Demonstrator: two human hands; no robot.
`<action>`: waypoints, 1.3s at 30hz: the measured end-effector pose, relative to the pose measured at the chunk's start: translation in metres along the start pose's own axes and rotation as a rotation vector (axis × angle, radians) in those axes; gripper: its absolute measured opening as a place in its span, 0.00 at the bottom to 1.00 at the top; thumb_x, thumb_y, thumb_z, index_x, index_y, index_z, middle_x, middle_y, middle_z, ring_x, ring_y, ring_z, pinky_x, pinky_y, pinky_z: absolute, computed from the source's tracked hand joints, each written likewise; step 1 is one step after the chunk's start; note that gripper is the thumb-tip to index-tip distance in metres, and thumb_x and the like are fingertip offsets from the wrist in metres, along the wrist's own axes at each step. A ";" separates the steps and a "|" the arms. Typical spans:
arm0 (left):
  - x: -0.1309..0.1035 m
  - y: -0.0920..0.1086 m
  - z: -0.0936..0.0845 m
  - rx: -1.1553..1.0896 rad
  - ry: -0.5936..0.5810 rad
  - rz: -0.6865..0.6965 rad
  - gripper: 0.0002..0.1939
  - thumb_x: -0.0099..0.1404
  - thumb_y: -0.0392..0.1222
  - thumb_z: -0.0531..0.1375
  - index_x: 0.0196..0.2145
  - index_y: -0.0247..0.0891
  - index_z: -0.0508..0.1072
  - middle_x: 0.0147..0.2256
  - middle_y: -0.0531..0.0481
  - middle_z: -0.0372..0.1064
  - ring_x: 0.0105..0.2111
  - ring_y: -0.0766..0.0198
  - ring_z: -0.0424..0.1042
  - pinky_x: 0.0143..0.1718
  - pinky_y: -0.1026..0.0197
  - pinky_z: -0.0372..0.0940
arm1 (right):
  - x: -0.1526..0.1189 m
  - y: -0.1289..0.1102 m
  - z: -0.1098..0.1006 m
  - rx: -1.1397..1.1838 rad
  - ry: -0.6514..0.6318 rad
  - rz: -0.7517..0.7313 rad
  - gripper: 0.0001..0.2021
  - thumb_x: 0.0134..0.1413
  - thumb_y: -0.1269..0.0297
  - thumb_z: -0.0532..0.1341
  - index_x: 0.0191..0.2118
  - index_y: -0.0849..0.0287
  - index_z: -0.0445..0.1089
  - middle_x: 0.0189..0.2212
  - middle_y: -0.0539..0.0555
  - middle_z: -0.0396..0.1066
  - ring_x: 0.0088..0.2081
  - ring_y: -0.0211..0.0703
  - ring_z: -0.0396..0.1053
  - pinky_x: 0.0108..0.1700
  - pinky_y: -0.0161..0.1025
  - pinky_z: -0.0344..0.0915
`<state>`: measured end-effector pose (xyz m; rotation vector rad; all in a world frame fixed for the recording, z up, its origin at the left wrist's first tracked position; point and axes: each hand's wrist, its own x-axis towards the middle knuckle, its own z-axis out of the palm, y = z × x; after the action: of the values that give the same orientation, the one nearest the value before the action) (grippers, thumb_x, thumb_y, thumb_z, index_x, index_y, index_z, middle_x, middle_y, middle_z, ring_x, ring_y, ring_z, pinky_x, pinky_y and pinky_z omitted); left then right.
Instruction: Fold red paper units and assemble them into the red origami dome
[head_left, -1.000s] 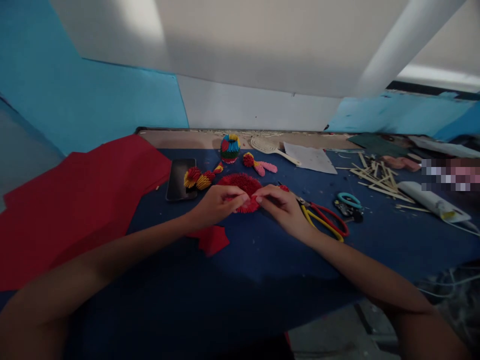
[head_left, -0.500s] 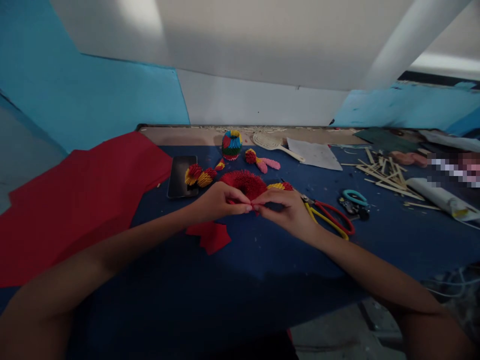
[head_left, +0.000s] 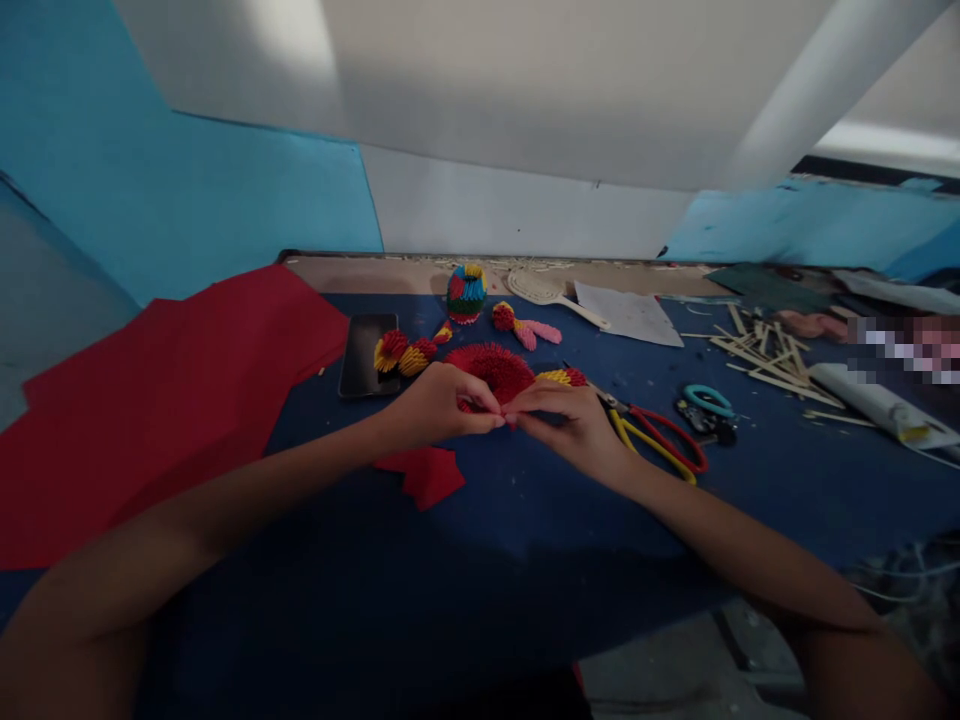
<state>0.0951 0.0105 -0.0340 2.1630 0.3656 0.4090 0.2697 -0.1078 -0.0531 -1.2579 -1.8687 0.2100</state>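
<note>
My left hand (head_left: 456, 402) and my right hand (head_left: 566, 420) meet fingertip to fingertip over the dark blue table. Between their pinched fingers is a small piece of red paper (head_left: 509, 420), mostly covered by the fingers. Just behind them lies a spiky red ring of folded paper pieces (head_left: 495, 366). Several loose red paper pieces (head_left: 431, 478) rest on the table below my left hand. Red-and-yellow folded paper shapes (head_left: 409, 354) sit beyond my left hand, and another red-and-yellow one (head_left: 564, 377) shows beside the right fingers.
Large red sheets (head_left: 172, 390) cover the left side; a phone (head_left: 364, 355) lies nearby. Pliers with red and yellow handles (head_left: 664, 445) and a teal-handled tool (head_left: 709, 400) lie right. Behind stand a multicoloured paper pot (head_left: 466, 295) and a hairbrush (head_left: 536, 287). Wooden sticks (head_left: 765, 345) are piled right.
Both hands stay pinched together in nearly the same place, with only slight finger movement. The whole view has shifted a little.
</note>
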 end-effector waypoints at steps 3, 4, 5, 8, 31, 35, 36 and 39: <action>0.000 -0.002 -0.001 0.062 -0.017 0.020 0.07 0.57 0.37 0.63 0.31 0.34 0.82 0.21 0.53 0.74 0.20 0.74 0.64 0.22 0.71 0.55 | 0.000 0.000 -0.001 -0.005 -0.017 0.009 0.05 0.57 0.70 0.62 0.36 0.57 0.76 0.30 0.53 0.78 0.34 0.38 0.74 0.37 0.35 0.70; 0.000 -0.003 -0.001 0.073 -0.015 0.028 0.07 0.57 0.38 0.63 0.31 0.34 0.82 0.21 0.53 0.74 0.20 0.74 0.64 0.22 0.71 0.54 | 0.000 -0.001 -0.002 -0.005 -0.021 0.016 0.05 0.57 0.71 0.62 0.36 0.57 0.76 0.30 0.53 0.78 0.34 0.38 0.74 0.37 0.35 0.70; 0.000 -0.004 0.000 0.076 -0.013 0.033 0.07 0.57 0.38 0.63 0.31 0.34 0.82 0.21 0.53 0.74 0.21 0.74 0.64 0.22 0.71 0.54 | 0.000 -0.001 -0.002 -0.007 -0.024 0.025 0.05 0.57 0.70 0.63 0.36 0.57 0.76 0.30 0.53 0.78 0.34 0.38 0.74 0.37 0.35 0.70; 0.001 -0.004 0.000 0.042 -0.016 0.024 0.07 0.57 0.39 0.63 0.31 0.35 0.82 0.22 0.53 0.75 0.21 0.73 0.65 0.22 0.71 0.55 | 0.000 -0.001 -0.002 -0.011 -0.020 0.036 0.05 0.57 0.70 0.63 0.36 0.57 0.76 0.31 0.53 0.79 0.34 0.38 0.75 0.37 0.35 0.70; 0.000 -0.001 0.001 -0.078 -0.003 -0.076 0.10 0.59 0.41 0.61 0.29 0.32 0.80 0.21 0.52 0.72 0.19 0.74 0.63 0.18 0.72 0.53 | 0.004 -0.001 0.008 0.230 0.079 0.333 0.09 0.56 0.62 0.62 0.29 0.60 0.76 0.27 0.52 0.78 0.28 0.37 0.75 0.32 0.32 0.71; 0.001 -0.002 0.006 -0.149 0.056 -0.138 0.08 0.57 0.38 0.60 0.27 0.32 0.79 0.24 0.49 0.76 0.22 0.72 0.69 0.23 0.72 0.61 | 0.000 -0.001 0.009 0.009 0.172 0.165 0.05 0.57 0.66 0.62 0.33 0.57 0.77 0.30 0.53 0.80 0.31 0.39 0.77 0.35 0.35 0.74; 0.001 -0.001 0.008 -0.180 0.076 -0.155 0.09 0.57 0.37 0.60 0.27 0.32 0.79 0.25 0.48 0.77 0.24 0.70 0.71 0.25 0.71 0.63 | -0.002 -0.001 0.009 -0.075 0.186 0.096 0.05 0.57 0.67 0.62 0.36 0.57 0.77 0.32 0.54 0.80 0.33 0.41 0.78 0.37 0.36 0.75; 0.000 0.005 0.010 -0.275 0.138 -0.210 0.09 0.57 0.37 0.59 0.26 0.32 0.78 0.26 0.48 0.77 0.26 0.68 0.74 0.25 0.70 0.66 | -0.005 0.000 0.006 -0.290 0.142 -0.112 0.09 0.59 0.68 0.59 0.42 0.55 0.77 0.38 0.56 0.80 0.38 0.43 0.78 0.41 0.39 0.76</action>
<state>0.1003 0.0004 -0.0352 1.8142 0.5734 0.4617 0.2665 -0.1100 -0.0597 -1.3173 -1.8854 -0.2126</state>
